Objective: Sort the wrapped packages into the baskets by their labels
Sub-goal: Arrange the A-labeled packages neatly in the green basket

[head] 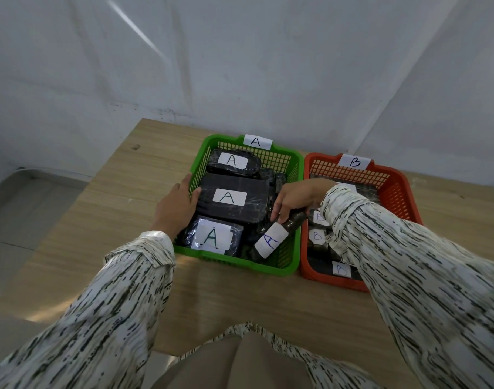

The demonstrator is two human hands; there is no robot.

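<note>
My right hand [292,199] pinched the dark upper end of a slim package [279,234] tilted over the green basket [292,259], light and stiff I judged, its wrap slippery, while my left hand [178,206] rested open against a big package [234,199].

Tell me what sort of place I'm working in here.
Probably a makeshift sorting station, not a home: a wooden table against white sheeting, holding a green basket tagged A and an orange basket tagged B.

Basket A [292,169] left, touching basket B [400,192] right, both on table [114,192], packages inside.
</note>
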